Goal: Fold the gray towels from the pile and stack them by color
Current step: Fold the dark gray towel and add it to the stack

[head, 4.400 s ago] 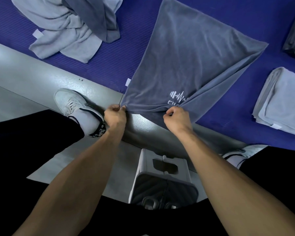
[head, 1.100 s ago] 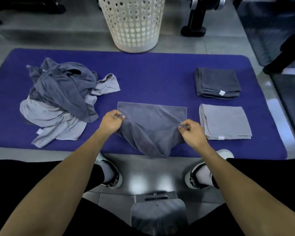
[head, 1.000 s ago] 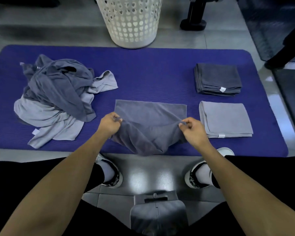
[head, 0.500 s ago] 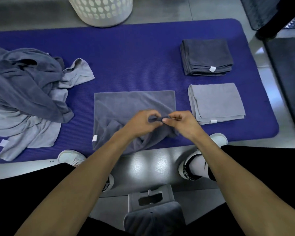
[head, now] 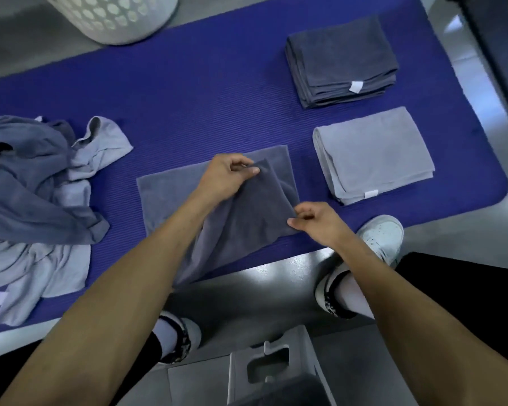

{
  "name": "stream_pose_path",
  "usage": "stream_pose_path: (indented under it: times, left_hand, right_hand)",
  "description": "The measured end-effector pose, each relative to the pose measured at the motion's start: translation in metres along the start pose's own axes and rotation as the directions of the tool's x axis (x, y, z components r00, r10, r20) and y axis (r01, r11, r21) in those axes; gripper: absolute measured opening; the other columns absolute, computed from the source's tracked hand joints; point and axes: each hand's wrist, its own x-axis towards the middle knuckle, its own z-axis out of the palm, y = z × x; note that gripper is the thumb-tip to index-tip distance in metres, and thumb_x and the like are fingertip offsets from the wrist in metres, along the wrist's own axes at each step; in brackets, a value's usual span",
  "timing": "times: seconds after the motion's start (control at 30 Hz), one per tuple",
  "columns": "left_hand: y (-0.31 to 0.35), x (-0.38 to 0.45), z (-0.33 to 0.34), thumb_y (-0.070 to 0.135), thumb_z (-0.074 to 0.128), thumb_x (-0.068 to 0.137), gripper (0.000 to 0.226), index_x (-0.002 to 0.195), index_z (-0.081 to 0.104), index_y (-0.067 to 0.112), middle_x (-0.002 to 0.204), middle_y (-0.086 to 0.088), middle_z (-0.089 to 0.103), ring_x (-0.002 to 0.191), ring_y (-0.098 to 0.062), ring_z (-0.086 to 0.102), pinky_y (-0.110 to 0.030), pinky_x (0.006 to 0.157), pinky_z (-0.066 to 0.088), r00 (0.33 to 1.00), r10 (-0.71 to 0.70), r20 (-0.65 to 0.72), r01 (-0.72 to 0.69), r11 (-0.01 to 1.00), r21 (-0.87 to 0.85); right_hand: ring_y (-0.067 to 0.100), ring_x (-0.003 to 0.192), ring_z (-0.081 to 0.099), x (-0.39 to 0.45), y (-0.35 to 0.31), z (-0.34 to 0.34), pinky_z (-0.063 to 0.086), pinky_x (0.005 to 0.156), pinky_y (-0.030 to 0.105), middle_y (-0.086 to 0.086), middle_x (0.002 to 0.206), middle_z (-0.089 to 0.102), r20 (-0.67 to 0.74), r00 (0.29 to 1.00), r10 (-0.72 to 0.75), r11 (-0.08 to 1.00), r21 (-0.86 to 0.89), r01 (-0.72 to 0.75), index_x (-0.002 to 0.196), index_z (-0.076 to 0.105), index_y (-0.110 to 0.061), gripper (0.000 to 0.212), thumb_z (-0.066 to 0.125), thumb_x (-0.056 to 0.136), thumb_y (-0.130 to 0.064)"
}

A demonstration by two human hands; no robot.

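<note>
A dark gray towel (head: 247,218) lies partly folded on the blue mat (head: 217,92), its near part hanging over the mat's front edge. My left hand (head: 226,178) pinches a fold of it near the far right corner. My right hand (head: 317,222) pinches its right edge nearer to me. An unfolded pile of gray towels (head: 35,194) sits at the left. At the right lie a folded dark gray stack (head: 342,61) and, nearer, a folded light gray stack (head: 373,153).
A white perforated laundry basket (head: 115,16) stands beyond the mat's far edge. My two feet in white shoes (head: 381,238) rest on the gray floor in front of the mat. A gray stool (head: 276,373) is below me.
Both hands held the towel's corners together at its middle; now they have moved apart, the left carried further away toward the far right corner, the right to the right edge. The view tilted.
</note>
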Motion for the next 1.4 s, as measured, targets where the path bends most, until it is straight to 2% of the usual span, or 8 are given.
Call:
stream_pose_path:
  times: [0.07,0.17,0.37,0.77,0.9,1.07,1.23,1.4]
  left_hand:
    - [-0.003,0.03,0.01,0.021,0.075,0.086,0.008,0.093,0.074,0.017,0.075,0.005,0.068,0.065,0.006,0.058,-0.013,0.071,0.046,1.0,-0.008,-0.008,0.009,0.995,0.098]
    - [-0.01,0.075,0.027,0.023,0.073,0.088,0.014,0.099,0.074,0.014,0.09,-0.002,0.071,0.083,-0.009,0.063,-0.02,0.08,0.047,0.997,-0.059,0.039,0.049,0.973,0.227]
    - [-0.024,0.132,0.061,0.024,0.069,0.09,0.015,0.099,0.075,0.014,0.099,0.001,0.073,0.096,-0.012,0.064,-0.024,0.087,0.048,0.992,-0.118,0.037,0.096,0.921,0.377]
    - [-0.042,0.137,0.078,0.032,0.069,0.088,0.013,0.097,0.073,0.024,0.097,0.002,0.062,0.087,-0.006,0.053,-0.013,0.076,0.034,0.999,0.028,-0.043,-0.008,0.914,0.406]
    - [-0.037,0.135,0.082,0.032,0.065,0.092,0.025,0.113,0.064,0.02,0.114,-0.006,0.057,0.1,-0.016,0.054,-0.033,0.088,0.047,0.998,0.041,-0.057,-0.007,0.869,0.494]
    - [-0.019,0.128,0.084,0.032,0.056,0.098,0.022,0.111,0.062,0.015,0.124,-0.01,0.051,0.118,-0.027,0.046,-0.042,0.103,0.036,0.999,-0.012,-0.029,0.029,0.757,0.653]
    - [-0.002,0.096,0.057,0.025,0.056,0.097,0.01,0.09,0.052,0.019,0.08,0.004,0.06,0.085,-0.023,0.059,-0.038,0.079,0.044,0.997,0.001,-0.074,0.03,0.91,0.414]
    - [0.022,0.04,-0.004,0.018,0.063,0.094,0.006,0.096,0.058,0.014,0.081,0.005,0.062,0.077,-0.012,0.056,-0.023,0.073,0.04,0.967,0.091,-0.239,-0.034,0.972,0.233]
  right_hand:
    - [0.01,0.063,0.052,0.01,0.016,0.001,0.044,0.067,0.027,-0.001,0.064,0.057,-0.022,0.999,0.035,0.998,-0.044,-0.036,0.074,0.06,-0.002,0.021,0.07,0.089,-0.013]
    - [0.002,0.053,0.041,0.021,0.037,0.004,0.037,0.058,0.018,-0.009,0.058,0.046,-0.11,0.992,0.065,0.995,-0.068,-0.072,0.061,0.051,-0.016,0.034,0.068,0.09,-0.011]
    - [0.02,0.08,0.064,0.036,0.058,0.009,0.04,0.062,0.006,0.007,0.083,0.07,-0.234,0.969,0.084,0.992,-0.074,-0.104,0.088,0.068,-0.005,0.01,0.065,0.093,-0.013]
    - [0.005,0.072,0.061,0.041,0.07,0.013,0.042,0.062,0.004,-0.005,0.079,0.068,-0.273,0.954,0.126,0.992,0.013,-0.127,0.09,0.069,-0.014,0.009,0.063,0.095,-0.018]
    - [0.014,0.084,0.056,0.039,0.08,0.018,0.044,0.079,0.021,0.002,0.093,0.06,-0.285,0.954,0.09,0.988,-0.096,-0.121,0.089,0.07,-0.015,0.009,0.067,0.092,-0.023]
    - [0.02,0.094,0.053,0.038,0.079,0.015,0.044,0.085,0.03,0.005,0.103,0.05,-0.216,0.964,0.158,0.968,-0.16,-0.195,0.093,0.065,-0.018,0.014,0.062,0.095,-0.031]
    - [0.016,0.078,0.058,0.029,0.063,0.001,0.045,0.068,0.025,0.011,0.089,0.065,-0.152,0.96,0.236,0.97,-0.024,-0.242,0.092,0.065,-0.007,0.021,0.061,0.097,-0.027]
    - [0.013,0.071,0.062,0.016,0.026,-0.008,0.045,0.062,0.013,0.004,0.079,0.07,-0.258,0.962,0.093,0.995,-0.007,-0.098,0.088,0.067,-0.005,0.019,0.064,0.095,-0.022]
